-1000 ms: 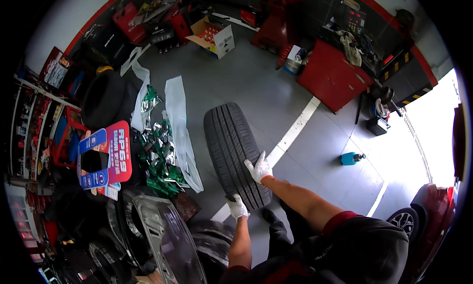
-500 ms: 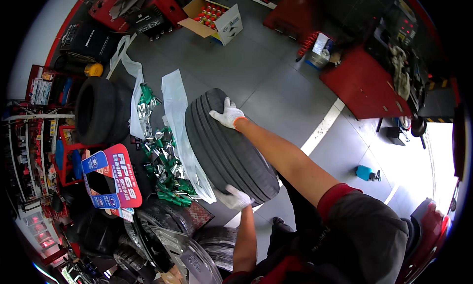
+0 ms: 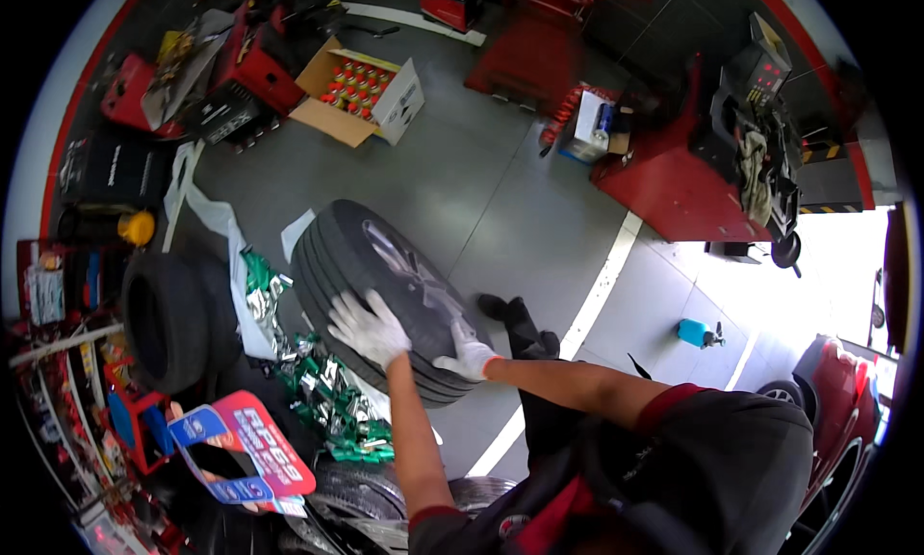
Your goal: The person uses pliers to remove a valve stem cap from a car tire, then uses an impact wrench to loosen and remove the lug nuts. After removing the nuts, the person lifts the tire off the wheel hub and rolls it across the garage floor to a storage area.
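A car wheel, a black tyre on a silver spoked rim, stands tilted on the floor in front of me, its rim side showing. My left hand, in a white glove, lies with spread fingers against the tread. At the wheel's near end my right hand, gloved too, grips the sidewall by the rim, thumb apart from the fingers. Part of its grip is hard to make out. Beside the tread lies a heap of green and silver foil packets, and white plastic film stretches behind it.
Another tyre stands at the left near a red and blue cardboard sign. More tyres lie close by my left arm. An open carton of cans is farther off. A red machine and a turquoise spray bottle are at the right.
The wheel has turned so its rim now shows. My left hand has moved up onto the tread, and my right hand has come from the far top down to the near end.
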### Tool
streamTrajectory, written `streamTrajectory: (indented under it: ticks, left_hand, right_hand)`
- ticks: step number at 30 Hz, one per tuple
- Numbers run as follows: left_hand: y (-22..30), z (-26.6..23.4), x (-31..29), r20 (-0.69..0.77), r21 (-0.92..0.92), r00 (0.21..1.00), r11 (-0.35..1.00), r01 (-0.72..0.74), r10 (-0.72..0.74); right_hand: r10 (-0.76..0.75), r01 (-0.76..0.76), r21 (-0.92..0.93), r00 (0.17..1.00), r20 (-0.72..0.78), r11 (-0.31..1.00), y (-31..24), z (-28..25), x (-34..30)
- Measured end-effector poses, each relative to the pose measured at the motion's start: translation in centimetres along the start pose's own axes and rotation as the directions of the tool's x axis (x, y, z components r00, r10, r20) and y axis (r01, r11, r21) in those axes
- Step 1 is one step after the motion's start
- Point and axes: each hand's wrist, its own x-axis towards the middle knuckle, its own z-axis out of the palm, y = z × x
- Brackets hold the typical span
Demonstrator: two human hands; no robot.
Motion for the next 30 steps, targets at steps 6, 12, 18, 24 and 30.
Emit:
streamTrajectory:
  ticks: [6,12,18,24,30]
  left_hand:
    - [0.8,2.9,4.3,-0.052,-0.157,0.995,0.983,-0.092,0.084]
    - [-2.5,9.2,18.4,0.043,0.045,0.947,0.947,-0.319,0.317]
    - [-6.4,12.6,31.7,0.064,0.019,0.935,0.936,-0.351,0.350]
    - [-1.0,9.0,34.2,0.265,-0.016,0.954,0.990,-0.140,0.139]
    - [-0.6,6.1,31.6,0.212,-0.333,0.957,0.935,-0.119,0.197]
  right_hand:
    - [-0.028,0.042,0.077,0.985,-0.173,0.996,-10.6,-5.6,10.3]
    - [0.066,-0.042,0.107,0.969,-0.238,0.993,-20.1,-8.8,20.7]
    - [0.036,0.132,0.277,0.849,-0.527,0.952,-29.2,-12.8,27.4]
    - [0.152,0.122,0.608,0.913,-0.380,0.785,-34.3,-14.6,32.3]
    - [0.072,0.254,0.660,0.902,-0.426,0.707,-35.5,-16.3,34.4]
